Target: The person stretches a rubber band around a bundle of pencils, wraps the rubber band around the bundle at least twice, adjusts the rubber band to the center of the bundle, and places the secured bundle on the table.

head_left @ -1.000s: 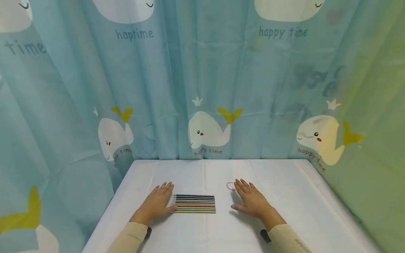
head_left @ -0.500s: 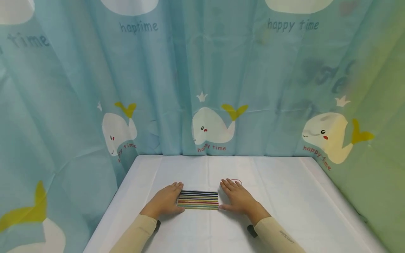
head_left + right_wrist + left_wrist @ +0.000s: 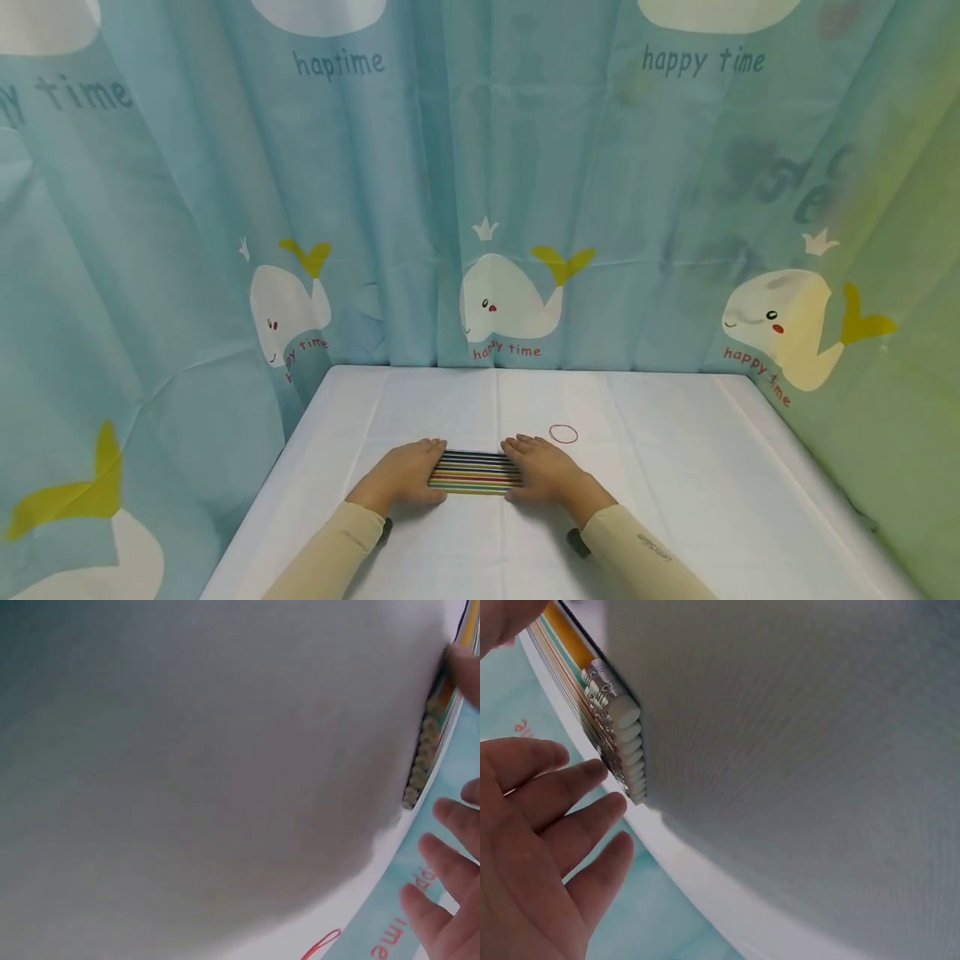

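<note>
A row of pencils [image 3: 475, 473] in several colours lies side by side on the white table. My left hand [image 3: 408, 471] is at the row's left end and my right hand [image 3: 543, 471] at its right end, thumbs on the near side, fingers on the far side. In the left wrist view, white erasers [image 3: 625, 712] in metal bands tip the pencils, beside loosely spread fingers [image 3: 585, 832]. Blunt pencil ends [image 3: 421, 757] show in the right wrist view, near the thumb and relaxed fingers [image 3: 450, 862]. The hands partly hide both row ends in the head view.
A thin red loop [image 3: 564, 433], like a rubber band, lies on the table beyond my right hand. A blue curtain [image 3: 420, 208] with whale prints hangs behind the table [image 3: 675, 467] and along its left side; greenish curtain hangs at the right.
Both hands have come inward to the pencil row's ends, the right moving left away from the red loop, which now shows whole. The camera view has shifted slightly.
</note>
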Available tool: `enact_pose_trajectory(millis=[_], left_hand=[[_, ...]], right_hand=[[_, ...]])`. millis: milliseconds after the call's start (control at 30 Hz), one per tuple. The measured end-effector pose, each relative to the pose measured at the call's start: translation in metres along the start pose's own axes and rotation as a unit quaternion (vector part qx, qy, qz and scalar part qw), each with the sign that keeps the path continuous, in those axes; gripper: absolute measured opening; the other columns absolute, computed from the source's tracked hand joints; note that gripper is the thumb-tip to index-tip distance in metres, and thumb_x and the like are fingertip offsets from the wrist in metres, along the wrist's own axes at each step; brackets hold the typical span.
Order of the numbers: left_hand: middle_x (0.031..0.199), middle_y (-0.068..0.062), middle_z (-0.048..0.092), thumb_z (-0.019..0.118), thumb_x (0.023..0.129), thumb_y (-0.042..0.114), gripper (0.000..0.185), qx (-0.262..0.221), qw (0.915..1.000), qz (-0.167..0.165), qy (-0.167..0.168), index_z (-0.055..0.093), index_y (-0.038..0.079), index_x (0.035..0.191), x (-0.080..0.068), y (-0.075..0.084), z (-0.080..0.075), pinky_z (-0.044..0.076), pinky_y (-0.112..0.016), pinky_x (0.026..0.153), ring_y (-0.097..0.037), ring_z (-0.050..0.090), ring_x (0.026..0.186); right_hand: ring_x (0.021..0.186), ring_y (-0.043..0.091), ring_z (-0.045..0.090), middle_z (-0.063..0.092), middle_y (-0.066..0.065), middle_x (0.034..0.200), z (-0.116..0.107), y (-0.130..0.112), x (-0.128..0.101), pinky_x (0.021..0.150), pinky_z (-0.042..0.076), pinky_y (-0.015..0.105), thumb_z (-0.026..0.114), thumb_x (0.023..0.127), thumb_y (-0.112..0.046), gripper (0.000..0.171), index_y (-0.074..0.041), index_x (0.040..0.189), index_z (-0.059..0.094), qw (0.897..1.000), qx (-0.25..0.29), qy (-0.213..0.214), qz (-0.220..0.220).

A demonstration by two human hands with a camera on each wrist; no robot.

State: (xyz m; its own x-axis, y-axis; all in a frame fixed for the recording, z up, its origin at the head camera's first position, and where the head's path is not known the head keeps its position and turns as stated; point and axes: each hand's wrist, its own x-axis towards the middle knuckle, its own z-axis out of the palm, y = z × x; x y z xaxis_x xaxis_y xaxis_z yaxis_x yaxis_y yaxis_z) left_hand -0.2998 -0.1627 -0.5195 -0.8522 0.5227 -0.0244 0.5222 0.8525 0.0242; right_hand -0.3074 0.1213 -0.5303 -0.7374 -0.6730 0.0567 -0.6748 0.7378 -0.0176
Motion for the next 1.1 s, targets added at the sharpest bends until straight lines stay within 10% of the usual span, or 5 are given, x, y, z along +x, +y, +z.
enact_pose_trajectory(millis=[400,1100], left_hand=[[0.109,-0.005,0.063,0.073,0.065,0.031,0.070,0.012,0.9999,0.006,-0.005,0.059,0.002,0.127,0.006,0.005,-0.006,0.048,-0.039,0.085,-0.022,0.060,0.097],[0.076,0.011,0.048,0.080,0.061,0.025,0.044,-0.009,0.9984,0.053,0.018,0.064,0.015,0.100,0.011,0.005,-0.005,0.044,-0.031,0.063,-0.009,0.045,0.065]], right_hand=[[0.112,0.016,0.058,0.059,-0.002,0.125,-0.004,-0.016,0.019,0.094,0.046,0.033,0.070,0.072,-0.022,0.073,-0.016,0.142,0.051,0.999,0.022,-0.038,0.013],[0.093,0.013,0.056,0.060,-0.009,0.101,-0.007,-0.027,0.024,0.084,0.048,0.032,0.072,0.069,-0.023,0.061,-0.021,0.129,0.060,0.997,0.019,-0.064,0.048]])
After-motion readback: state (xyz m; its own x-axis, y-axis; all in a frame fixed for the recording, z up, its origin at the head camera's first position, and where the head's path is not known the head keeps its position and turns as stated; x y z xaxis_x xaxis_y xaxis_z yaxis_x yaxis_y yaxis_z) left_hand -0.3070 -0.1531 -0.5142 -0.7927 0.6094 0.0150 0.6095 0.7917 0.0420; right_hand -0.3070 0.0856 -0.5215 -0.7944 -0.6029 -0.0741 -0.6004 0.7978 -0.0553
